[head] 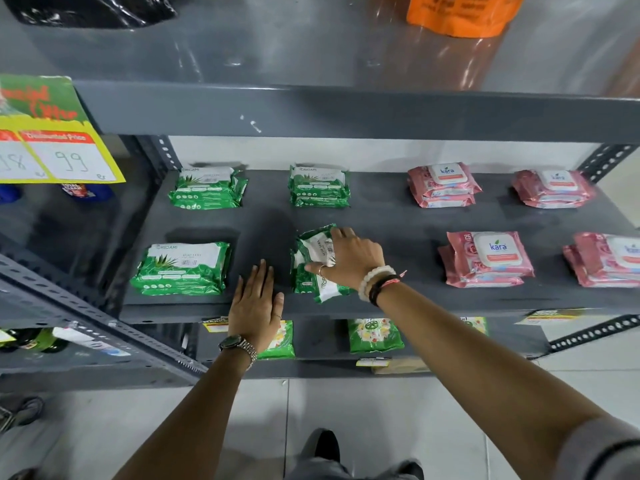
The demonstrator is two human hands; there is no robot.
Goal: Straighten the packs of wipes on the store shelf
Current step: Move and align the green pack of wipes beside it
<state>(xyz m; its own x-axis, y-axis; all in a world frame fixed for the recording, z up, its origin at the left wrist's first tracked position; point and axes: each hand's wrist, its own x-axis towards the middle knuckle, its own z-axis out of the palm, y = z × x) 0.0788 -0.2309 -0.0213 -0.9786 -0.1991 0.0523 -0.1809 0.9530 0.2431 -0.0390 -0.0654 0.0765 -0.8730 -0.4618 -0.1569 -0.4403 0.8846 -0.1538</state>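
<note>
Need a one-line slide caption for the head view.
Right hand turns a skewed green wipes stack on the grey shelf; left hand rests flat beside it.

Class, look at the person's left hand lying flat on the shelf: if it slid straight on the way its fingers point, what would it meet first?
Probably nothing soon: the left hand points up the bare gap of dark grey metal shelf between green wipe stacks, toward the white back wall; depth is uncertain.
</note>
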